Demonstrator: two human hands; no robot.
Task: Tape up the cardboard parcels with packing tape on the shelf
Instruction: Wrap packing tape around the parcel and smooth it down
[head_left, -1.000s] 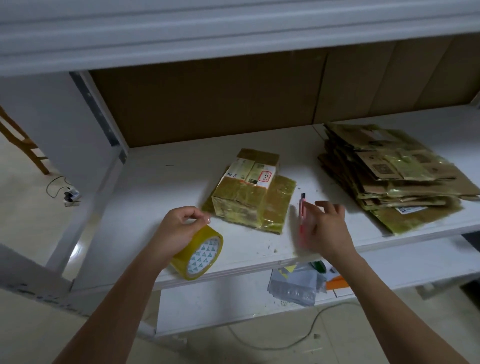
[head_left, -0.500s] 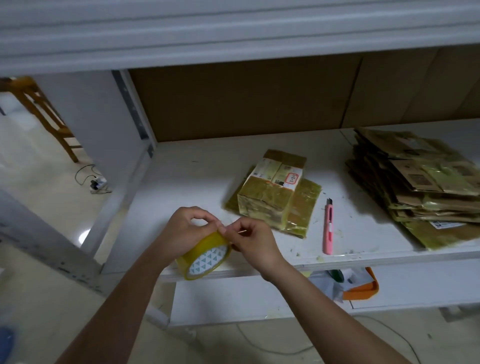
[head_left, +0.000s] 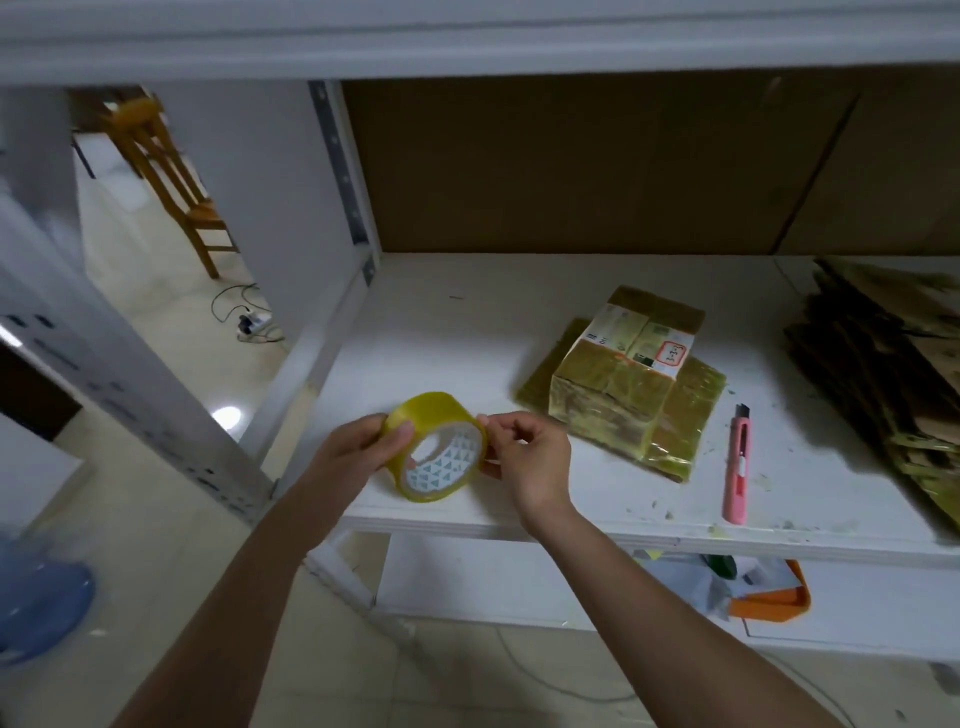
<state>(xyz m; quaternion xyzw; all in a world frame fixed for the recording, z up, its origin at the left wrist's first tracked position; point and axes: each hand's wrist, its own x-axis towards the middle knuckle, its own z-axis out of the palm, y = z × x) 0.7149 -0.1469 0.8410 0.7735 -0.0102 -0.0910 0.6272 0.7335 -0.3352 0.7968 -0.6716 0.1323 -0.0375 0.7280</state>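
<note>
Left hand (head_left: 353, 452) grips tape roll (head_left: 436, 447) over the shelf (head_left: 447, 332) front edge; right hand (head_left: 524, 457) pinches its rim, likely hunting the tape end. Parcel (head_left: 623, 384) waits nearby.

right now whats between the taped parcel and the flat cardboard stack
In the head view, a pink utility knife lies on the shelf between the taped parcel and flattened cardboard stack.

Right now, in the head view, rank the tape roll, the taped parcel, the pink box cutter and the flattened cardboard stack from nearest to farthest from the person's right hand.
1. tape roll, pinched at its rim by the right hand
2. taped parcel, right of the hand, farther back
3. pink box cutter, farther right
4. flattened cardboard stack, at the shelf's right end
</note>
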